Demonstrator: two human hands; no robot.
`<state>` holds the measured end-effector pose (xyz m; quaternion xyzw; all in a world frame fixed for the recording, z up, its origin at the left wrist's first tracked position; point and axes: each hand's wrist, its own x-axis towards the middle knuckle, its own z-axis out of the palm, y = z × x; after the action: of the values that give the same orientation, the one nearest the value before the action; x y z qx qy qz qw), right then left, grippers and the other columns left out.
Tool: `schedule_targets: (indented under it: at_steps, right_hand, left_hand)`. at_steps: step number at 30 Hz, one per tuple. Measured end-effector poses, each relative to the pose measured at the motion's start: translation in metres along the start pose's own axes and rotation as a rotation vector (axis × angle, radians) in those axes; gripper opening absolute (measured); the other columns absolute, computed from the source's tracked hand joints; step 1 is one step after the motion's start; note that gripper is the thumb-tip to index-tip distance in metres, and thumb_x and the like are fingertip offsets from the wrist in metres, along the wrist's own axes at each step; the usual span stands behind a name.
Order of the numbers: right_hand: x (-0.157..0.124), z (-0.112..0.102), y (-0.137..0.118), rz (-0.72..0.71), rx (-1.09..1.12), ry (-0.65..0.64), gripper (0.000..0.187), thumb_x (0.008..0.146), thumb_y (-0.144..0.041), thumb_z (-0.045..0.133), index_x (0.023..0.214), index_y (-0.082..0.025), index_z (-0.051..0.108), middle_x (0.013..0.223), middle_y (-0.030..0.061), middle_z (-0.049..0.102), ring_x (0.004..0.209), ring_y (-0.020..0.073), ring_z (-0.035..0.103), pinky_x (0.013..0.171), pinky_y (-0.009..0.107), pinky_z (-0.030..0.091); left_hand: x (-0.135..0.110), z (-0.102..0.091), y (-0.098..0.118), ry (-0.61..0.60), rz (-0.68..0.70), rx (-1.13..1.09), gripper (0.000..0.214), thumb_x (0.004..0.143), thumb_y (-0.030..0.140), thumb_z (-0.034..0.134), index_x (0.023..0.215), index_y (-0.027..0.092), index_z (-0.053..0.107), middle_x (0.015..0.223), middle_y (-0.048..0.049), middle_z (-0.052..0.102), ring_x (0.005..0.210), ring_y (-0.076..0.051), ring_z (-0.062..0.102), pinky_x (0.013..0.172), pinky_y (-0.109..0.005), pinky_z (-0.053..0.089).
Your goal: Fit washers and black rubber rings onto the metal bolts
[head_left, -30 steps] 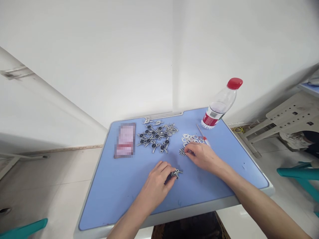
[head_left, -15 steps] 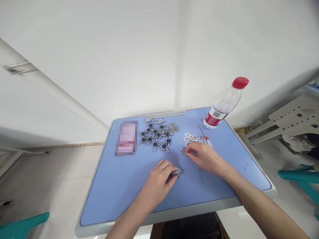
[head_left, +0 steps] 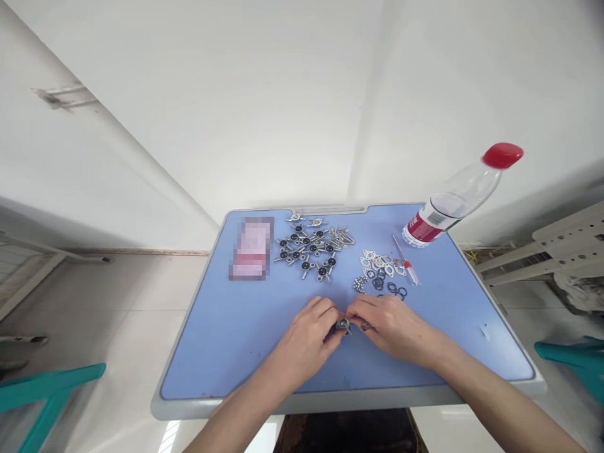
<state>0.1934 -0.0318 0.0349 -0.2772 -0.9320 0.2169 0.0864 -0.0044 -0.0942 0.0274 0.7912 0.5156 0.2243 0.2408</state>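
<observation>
My left hand [head_left: 309,333] is closed around a small metal fitting [head_left: 344,325] with thin arms, held just above the blue table near its front. The fingertips of my right hand [head_left: 389,324] are pinched together against the right side of that fitting. Whatever they hold is too small to make out. Behind my right hand lie a cluster of small steel balls [head_left: 359,284], several black rings [head_left: 378,283] and a heap of flat metal plates [head_left: 370,259]. Farther left are several metal fittings with round black caps [head_left: 306,248], beside a pile of metal pins [head_left: 342,237].
A slim screwdriver [head_left: 408,265] with a red and clear handle lies right of the plates. A red-capped plastic bottle [head_left: 431,220] stands at the table's back right. A blurred-out flat rectangle [head_left: 252,248] lies at left. Teal stools [head_left: 61,384] flank the table [head_left: 226,352]; a wall rises behind.
My right hand has moved from the steel balls toward me and left to the fitting in my left hand. The balls and black rings are now uncovered. The view has shifted slightly.
</observation>
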Motion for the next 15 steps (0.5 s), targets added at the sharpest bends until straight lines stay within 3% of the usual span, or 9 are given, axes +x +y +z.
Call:
schedule_targets:
  at_steps: [8, 15]
  right_hand:
    - [-0.0023, -0.0014, -0.0008, -0.02, 0.036, 0.019, 0.028, 0.082, 0.001, 0.042, 0.094, -0.018, 0.059, 0.086, 0.0024, 0.061, 0.063, 0.0125, 0.051, 0.055, 0.026, 0.031]
    - [-0.0015, 0.0021, 0.0011, -0.059, 0.08, 0.112, 0.032, 0.077, 0.004, 0.042, 0.088, -0.017, 0.062, 0.087, 0.0033, 0.065, 0.062, 0.0118, 0.055, 0.055, 0.023, 0.037]
  left_hand:
    - [-0.0005, -0.0001, -0.0004, 0.001, 0.004, -0.001, 0.011, 0.087, 0.01, 0.06, 0.094, 0.019, 0.061, 0.091, -0.0016, 0.06, 0.09, -0.019, 0.055, 0.076, -0.032, 0.05]
    - [-0.0003, 0.0, -0.0005, -0.039, -0.021, -0.01, 0.01, 0.087, 0.011, 0.06, 0.095, 0.018, 0.06, 0.093, -0.0018, 0.059, 0.093, -0.02, 0.054, 0.078, -0.033, 0.049]
